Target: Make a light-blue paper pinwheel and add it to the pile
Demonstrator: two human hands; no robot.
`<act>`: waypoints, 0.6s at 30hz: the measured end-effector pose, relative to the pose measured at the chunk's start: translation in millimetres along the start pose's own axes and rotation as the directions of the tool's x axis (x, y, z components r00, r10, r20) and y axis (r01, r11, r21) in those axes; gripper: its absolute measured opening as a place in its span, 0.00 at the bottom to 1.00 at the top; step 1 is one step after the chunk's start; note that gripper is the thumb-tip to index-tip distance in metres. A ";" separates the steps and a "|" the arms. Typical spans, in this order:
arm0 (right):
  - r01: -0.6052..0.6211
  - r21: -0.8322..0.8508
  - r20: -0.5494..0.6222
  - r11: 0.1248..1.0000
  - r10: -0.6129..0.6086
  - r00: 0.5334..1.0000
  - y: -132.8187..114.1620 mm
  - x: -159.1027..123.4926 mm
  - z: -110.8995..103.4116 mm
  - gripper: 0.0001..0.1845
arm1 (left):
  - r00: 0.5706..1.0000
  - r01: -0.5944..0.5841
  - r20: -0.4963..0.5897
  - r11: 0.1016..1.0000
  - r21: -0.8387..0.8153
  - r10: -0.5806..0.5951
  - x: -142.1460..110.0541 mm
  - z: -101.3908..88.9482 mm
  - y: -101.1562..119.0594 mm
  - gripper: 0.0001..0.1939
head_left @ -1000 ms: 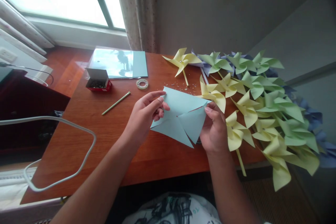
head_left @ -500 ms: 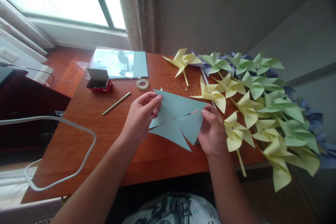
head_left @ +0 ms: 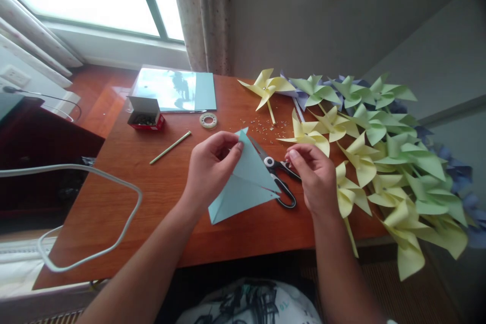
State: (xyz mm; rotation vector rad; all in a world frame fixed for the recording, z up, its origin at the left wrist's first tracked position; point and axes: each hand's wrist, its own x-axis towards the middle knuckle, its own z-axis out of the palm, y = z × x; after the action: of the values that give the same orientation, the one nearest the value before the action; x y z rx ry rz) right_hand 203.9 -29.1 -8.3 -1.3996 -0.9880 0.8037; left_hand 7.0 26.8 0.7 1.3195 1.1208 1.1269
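Observation:
A light-blue paper square (head_left: 246, 195) with cuts running in from its corners hangs tilted over the table. My left hand (head_left: 214, 164) pinches it near its upper corner, thumb in front; the paper looks turned, with its right corner pointing at the scissors. Apart from the paper, my right hand (head_left: 315, 174) hovers with fingers curled and thumb against the fingertips, nothing visible in them. Black-and-white scissors (head_left: 269, 162) lie on the table between the paper and this hand; the paper covers part of them.
Yellow pinwheels (head_left: 359, 159) and green pinwheels (head_left: 379, 124) crowd the right side of the table (head_left: 163, 212). Toward the back are a tape roll (head_left: 208, 120), an open red box (head_left: 146, 120) and blue sheets (head_left: 205, 92). A pale-green stick (head_left: 170, 147) and a white cable (head_left: 132, 223) lie leftward.
My right hand has let go of the paper's right corner and drawn slightly away. The paper has swung in my left hand, uncovering the scissors.

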 end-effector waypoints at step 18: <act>0.287 -0.073 0.325 0.955 -0.249 0.912 -8.2 21.5 33.3 0.01 | 0.977 -0.065 0.209 0.986 0.154 0.032 -4.2 5.5 -3.8 0.06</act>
State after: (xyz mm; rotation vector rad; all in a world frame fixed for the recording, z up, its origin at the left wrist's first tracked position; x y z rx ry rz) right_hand 181.5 3.8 -1.0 -1.2206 -1.4623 0.7815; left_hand 11.8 22.1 -3.4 1.5585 1.0470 0.9248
